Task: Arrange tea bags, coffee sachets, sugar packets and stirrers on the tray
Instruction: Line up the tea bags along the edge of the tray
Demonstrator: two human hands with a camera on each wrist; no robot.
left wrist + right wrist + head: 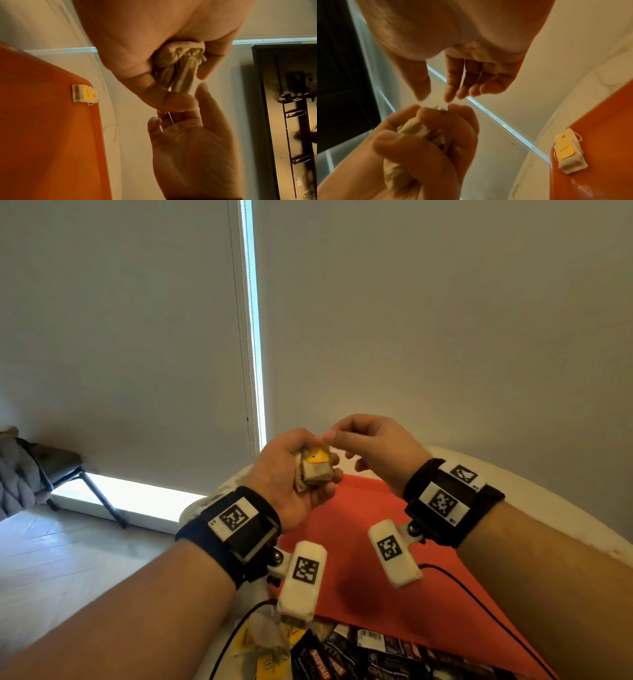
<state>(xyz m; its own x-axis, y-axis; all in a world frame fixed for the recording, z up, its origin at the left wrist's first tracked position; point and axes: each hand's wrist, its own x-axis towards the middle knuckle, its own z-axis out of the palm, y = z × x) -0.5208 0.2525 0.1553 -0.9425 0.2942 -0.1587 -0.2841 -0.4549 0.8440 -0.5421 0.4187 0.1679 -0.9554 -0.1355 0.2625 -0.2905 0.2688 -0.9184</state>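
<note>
1. A bunch of tea bags (314,470) sits in the left hand (291,474), raised above the far end of the orange tray (370,559); how many are in the bunch cannot be told, though one yellow tag shows on top.
2. The left hand's fingers and thumb are curled tightly round that bunch.
3. The right hand (373,450) is just beside it, thumb and forefinger brought together at the top of the bunch; the wrist views are too blurred to tell whether they actually pinch a bag or its string, and the other fingers hang loosely curled.
4. One tea bag with a yellow tag (570,150) lies flat on the tray, near its far corner, well apart from the hands.
5. More tea bags with yellow tags (263,642) lie in a loose heap on the white surface (513,474) by the tray's near left edge; the count is unclear.
6. Dark coffee sachets (359,655) overlap in a pile at the near end, partly hidden by the forearms.
7. Each wrist carries a black band and a white camera block with printed markers; the left block (301,580) covers part of the heap.
8. A folding chair (65,474) stands on the floor to the left, by a drawn blind (120,337).
</note>
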